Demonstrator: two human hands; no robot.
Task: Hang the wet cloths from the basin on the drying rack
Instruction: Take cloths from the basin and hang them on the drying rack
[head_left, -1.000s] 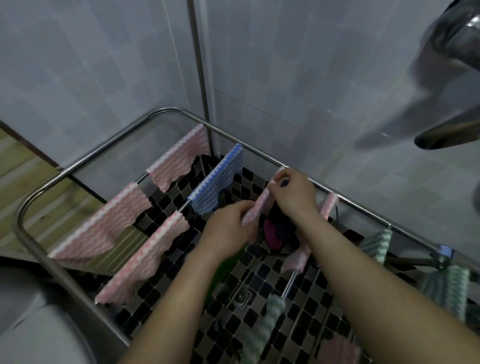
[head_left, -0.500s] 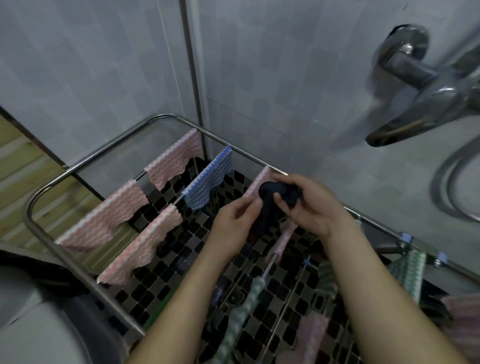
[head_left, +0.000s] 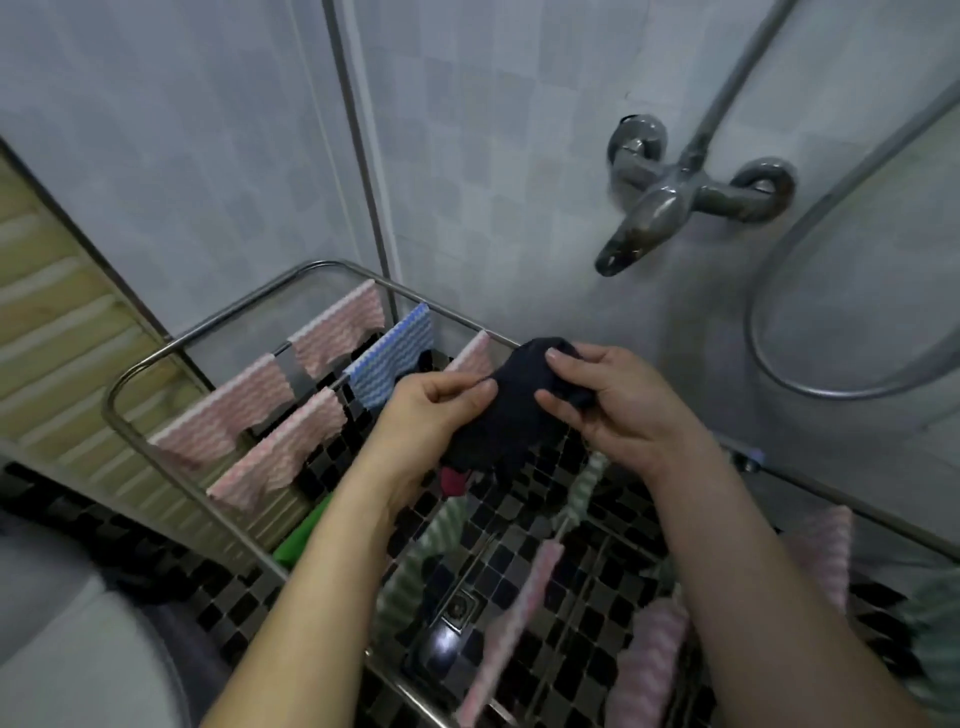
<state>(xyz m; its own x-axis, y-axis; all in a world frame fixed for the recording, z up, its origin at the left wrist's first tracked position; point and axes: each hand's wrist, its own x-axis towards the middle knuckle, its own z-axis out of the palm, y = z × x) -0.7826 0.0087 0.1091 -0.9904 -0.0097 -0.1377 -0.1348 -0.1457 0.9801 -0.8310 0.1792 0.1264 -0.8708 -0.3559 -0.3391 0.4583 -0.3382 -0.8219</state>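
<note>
The floor (head_left: 613, 566) is a mosaic of small black and pale tiles with a drain (head_left: 457, 608) set in it, and the walls (head_left: 493, 156) are pale tile carrying a metal tap (head_left: 670, 202) and a looping hose (head_left: 779, 343). A metal drying rack (head_left: 322, 263) stands over the floor in the corner, with pink cloths (head_left: 228, 410), a blue striped cloth (head_left: 395, 358) and green cloths (head_left: 584, 488) draped over its bars. Above the rack, between both hands, is a dark cloth (head_left: 514, 415), bunched and hanging down. The left hand (head_left: 426, 410) pinches its left edge between thumb and curled fingers. The right hand (head_left: 618, 405) grips its right side, thumb on top and fingers folded beneath.
</note>
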